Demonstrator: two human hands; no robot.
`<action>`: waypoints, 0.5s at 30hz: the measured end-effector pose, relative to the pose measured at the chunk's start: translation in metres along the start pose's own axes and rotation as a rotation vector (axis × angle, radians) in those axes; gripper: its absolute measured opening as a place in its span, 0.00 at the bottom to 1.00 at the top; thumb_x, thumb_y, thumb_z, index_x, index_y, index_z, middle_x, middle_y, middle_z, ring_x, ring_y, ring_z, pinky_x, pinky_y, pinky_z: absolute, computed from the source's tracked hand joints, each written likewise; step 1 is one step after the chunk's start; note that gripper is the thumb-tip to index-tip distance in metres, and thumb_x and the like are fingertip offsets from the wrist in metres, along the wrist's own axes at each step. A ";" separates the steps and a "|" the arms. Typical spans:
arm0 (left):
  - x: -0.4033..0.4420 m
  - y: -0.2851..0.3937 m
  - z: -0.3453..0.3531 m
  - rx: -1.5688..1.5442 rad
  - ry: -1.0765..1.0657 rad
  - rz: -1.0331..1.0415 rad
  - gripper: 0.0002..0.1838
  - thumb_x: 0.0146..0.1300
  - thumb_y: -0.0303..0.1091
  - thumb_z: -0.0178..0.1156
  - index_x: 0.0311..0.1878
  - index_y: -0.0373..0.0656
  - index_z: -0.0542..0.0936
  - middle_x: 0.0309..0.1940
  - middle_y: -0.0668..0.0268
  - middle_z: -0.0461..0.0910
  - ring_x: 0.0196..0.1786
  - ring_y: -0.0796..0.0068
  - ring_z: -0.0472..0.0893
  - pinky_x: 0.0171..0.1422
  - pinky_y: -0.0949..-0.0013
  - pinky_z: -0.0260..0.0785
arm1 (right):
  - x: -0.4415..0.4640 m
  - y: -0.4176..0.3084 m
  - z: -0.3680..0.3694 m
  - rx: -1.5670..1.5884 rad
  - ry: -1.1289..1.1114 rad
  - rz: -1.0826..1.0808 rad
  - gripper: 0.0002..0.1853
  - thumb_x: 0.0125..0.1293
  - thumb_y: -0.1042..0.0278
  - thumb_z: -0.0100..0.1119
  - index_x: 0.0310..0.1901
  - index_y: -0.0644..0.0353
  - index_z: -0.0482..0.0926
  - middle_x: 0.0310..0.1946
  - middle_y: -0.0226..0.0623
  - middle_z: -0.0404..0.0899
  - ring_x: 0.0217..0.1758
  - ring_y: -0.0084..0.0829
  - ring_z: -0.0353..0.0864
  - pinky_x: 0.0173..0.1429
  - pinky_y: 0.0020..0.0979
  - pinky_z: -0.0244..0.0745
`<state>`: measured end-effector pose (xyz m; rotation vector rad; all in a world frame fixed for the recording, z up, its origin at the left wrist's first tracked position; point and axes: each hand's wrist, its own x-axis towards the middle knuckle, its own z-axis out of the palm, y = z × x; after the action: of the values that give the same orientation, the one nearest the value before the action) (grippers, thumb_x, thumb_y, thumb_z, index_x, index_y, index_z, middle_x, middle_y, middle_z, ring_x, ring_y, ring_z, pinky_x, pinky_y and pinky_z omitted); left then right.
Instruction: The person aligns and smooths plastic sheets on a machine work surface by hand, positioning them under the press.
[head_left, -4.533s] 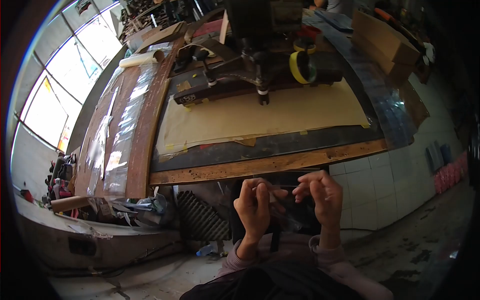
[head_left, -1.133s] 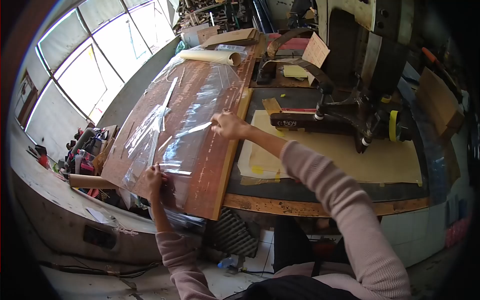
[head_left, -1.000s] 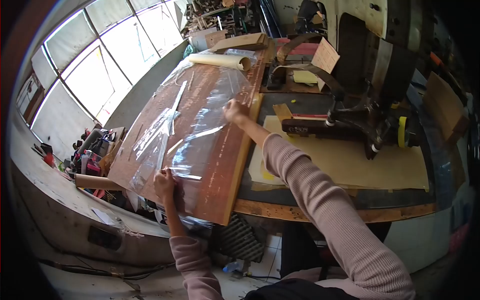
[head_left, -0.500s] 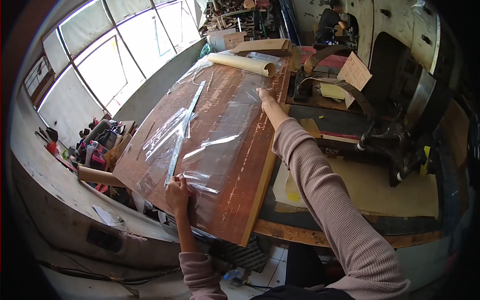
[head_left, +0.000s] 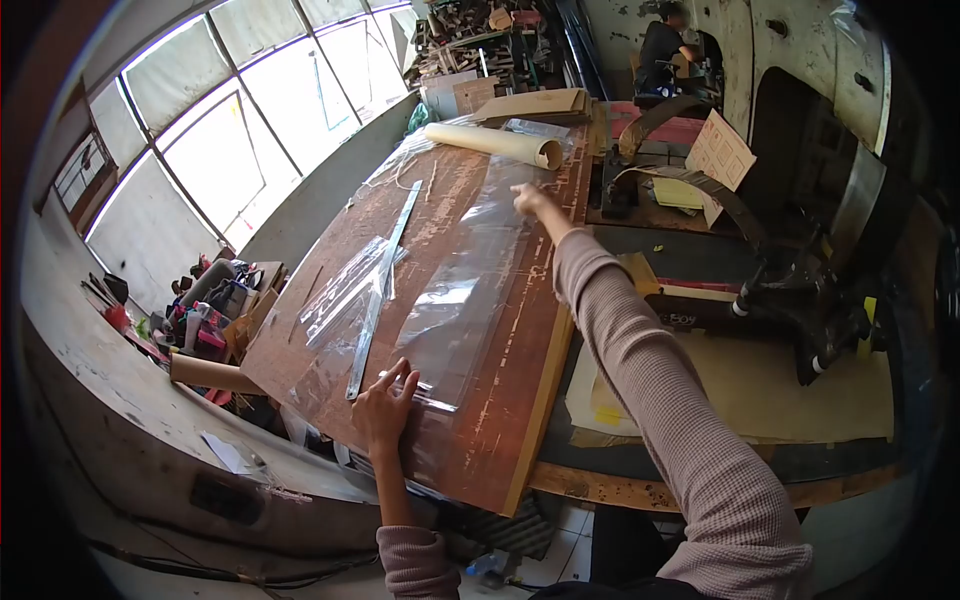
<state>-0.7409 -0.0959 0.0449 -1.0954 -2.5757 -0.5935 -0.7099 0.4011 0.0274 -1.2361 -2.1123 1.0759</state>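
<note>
A long clear plastic sheet [head_left: 450, 310] lies lengthwise on the brown board-topped table [head_left: 500, 420], glossy and slightly wrinkled. My left hand [head_left: 385, 408] rests at its near end, fingers bent but apart, the fingertips at the sheet's corner. At the far end, my right hand [head_left: 533, 200] reaches out with closed fingers pinching the sheet's edge, partly hidden by the hand itself. A metal ruler [head_left: 384, 290] lies left of the sheet, its near end close to my left hand. Smaller clear plastic pieces [head_left: 345, 295] lie under and beside the ruler.
A cream paper roll [head_left: 490, 144] and flat cardboard [head_left: 535, 104] lie at the table's far end. To the right stands a dark machine [head_left: 800, 290] beside a lower worktop with tan sheets [head_left: 740, 385]. Tools and clutter [head_left: 215, 300] sit left. A person [head_left: 665, 55] sits in the background.
The plastic sheet has settled flatter and smoother on the board. My left hand has loosened from a closed grip, its fingers spreading. My right hand stays at the far end.
</note>
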 end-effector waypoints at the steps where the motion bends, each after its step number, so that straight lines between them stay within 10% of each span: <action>1: 0.001 -0.004 0.004 0.001 0.026 0.029 0.26 0.58 0.68 0.59 0.52 0.67 0.85 0.31 0.55 0.85 0.35 0.53 0.85 0.39 0.55 0.77 | -0.004 -0.003 0.007 -0.032 0.044 0.066 0.28 0.67 0.64 0.51 0.70 0.49 0.67 0.76 0.55 0.43 0.80 0.47 0.40 0.77 0.53 0.45; 4: 0.000 0.000 0.000 0.041 0.019 0.030 0.25 0.59 0.67 0.58 0.53 0.66 0.85 0.31 0.55 0.85 0.36 0.53 0.85 0.40 0.54 0.77 | -0.058 -0.044 0.013 -0.108 0.161 0.208 0.31 0.69 0.56 0.50 0.73 0.48 0.60 0.78 0.56 0.31 0.81 0.54 0.32 0.77 0.61 0.42; 6: 0.001 -0.001 -0.001 0.021 -0.019 0.037 0.24 0.60 0.66 0.58 0.53 0.66 0.85 0.37 0.56 0.86 0.40 0.53 0.85 0.42 0.54 0.76 | -0.103 -0.068 0.016 0.041 0.035 0.011 0.28 0.67 0.56 0.52 0.68 0.54 0.67 0.75 0.60 0.46 0.78 0.56 0.48 0.74 0.65 0.48; 7: 0.002 0.001 -0.003 0.000 -0.021 0.056 0.24 0.61 0.65 0.58 0.53 0.66 0.85 0.39 0.57 0.86 0.41 0.53 0.85 0.43 0.54 0.76 | -0.133 -0.082 0.010 -0.079 0.007 -0.182 0.22 0.58 0.67 0.55 0.55 0.63 0.76 0.58 0.58 0.74 0.62 0.52 0.75 0.66 0.44 0.72; 10: 0.002 0.006 -0.009 0.092 -0.091 -0.054 0.24 0.61 0.66 0.57 0.53 0.67 0.85 0.43 0.58 0.86 0.43 0.51 0.85 0.46 0.53 0.77 | -0.236 -0.100 0.005 -0.204 -0.158 -0.674 0.19 0.59 0.67 0.53 0.51 0.66 0.75 0.51 0.56 0.78 0.56 0.51 0.79 0.61 0.46 0.74; 13: 0.016 -0.041 0.028 0.110 -0.058 0.248 0.24 0.68 0.58 0.52 0.61 0.60 0.79 0.32 0.47 0.83 0.39 0.46 0.83 0.44 0.50 0.75 | -0.386 -0.080 -0.032 -0.564 -0.462 -0.977 0.16 0.59 0.66 0.53 0.48 0.64 0.77 0.36 0.49 0.80 0.38 0.56 0.83 0.50 0.52 0.78; 15: 0.025 -0.072 0.040 0.235 -0.091 0.657 0.22 0.71 0.47 0.50 0.64 0.53 0.76 0.51 0.41 0.78 0.48 0.46 0.80 0.48 0.48 0.74 | -0.500 -0.025 -0.070 -0.435 -0.364 -1.115 0.14 0.59 0.64 0.55 0.42 0.63 0.77 0.49 0.59 0.70 0.48 0.52 0.79 0.48 0.47 0.81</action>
<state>-0.8139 -0.1067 0.0017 -1.7761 -2.0798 -0.0788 -0.4294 -0.0152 0.0865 0.1590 -2.7760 0.3308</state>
